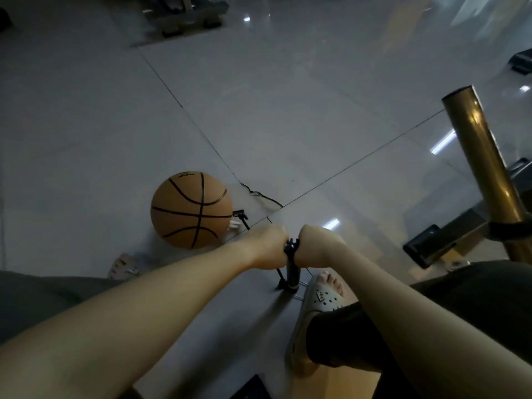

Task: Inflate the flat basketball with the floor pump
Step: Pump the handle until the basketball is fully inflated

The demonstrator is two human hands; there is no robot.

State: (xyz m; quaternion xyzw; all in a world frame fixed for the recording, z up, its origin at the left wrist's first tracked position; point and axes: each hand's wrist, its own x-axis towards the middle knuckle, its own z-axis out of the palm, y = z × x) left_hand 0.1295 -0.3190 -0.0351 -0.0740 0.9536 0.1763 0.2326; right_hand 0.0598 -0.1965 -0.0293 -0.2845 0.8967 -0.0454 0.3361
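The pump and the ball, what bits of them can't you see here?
Head view:
- Pump handle: mostly covered by the left hand and right hand.
- Pump base: partly behind the sandalled foot.
- Hose end at the basketball: too small and dim to show whether the needle is in.

orange black-lined basketball, black pump

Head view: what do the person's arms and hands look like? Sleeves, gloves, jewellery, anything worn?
Both forearms are bare right up to the bottom edge of the frame, with no sleeves in view. The left hand and right hand have no gloves. No watch, bands or markings show on the wrists. The fingers are hidden, so rings can't be checked.
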